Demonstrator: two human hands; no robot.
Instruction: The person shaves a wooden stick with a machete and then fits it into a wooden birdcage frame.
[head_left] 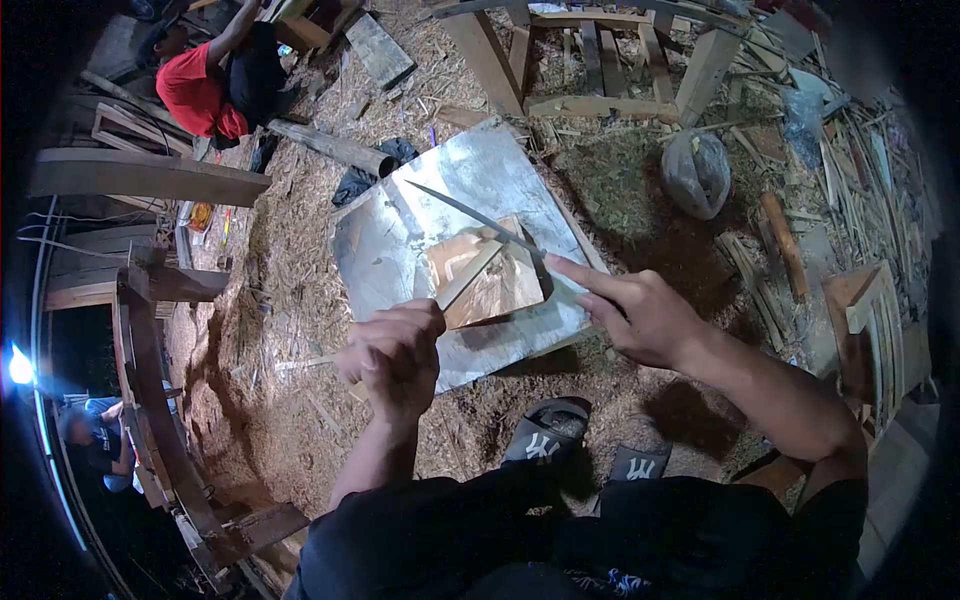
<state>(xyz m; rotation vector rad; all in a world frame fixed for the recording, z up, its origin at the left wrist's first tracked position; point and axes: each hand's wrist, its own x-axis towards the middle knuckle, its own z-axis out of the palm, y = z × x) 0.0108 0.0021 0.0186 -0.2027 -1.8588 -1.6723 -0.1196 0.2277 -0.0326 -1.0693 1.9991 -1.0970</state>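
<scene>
My right hand point(635, 308) is closed around the near end of a long, dark tapered blade point(462, 208), its index finger stretched along it. The handle is hidden in the palm. In my left fist point(398, 350) is a narrow wooden strip point(472, 277), slanting up and away to the right. The blade crosses the strip's far end in this view. Beneath both lies a square wooden block point(522, 280), on a pale, scuffed board point(385, 240) that rests on the ground.
Wood shavings point(290, 330) cover the ground. A curved wooden frame point(600, 105) stands beyond the board, another point(150, 390) at left. A plastic bag point(696, 175) and a round wooden stick point(785, 245) lie right. Two people work farther off, one in a red shirt point(200, 90).
</scene>
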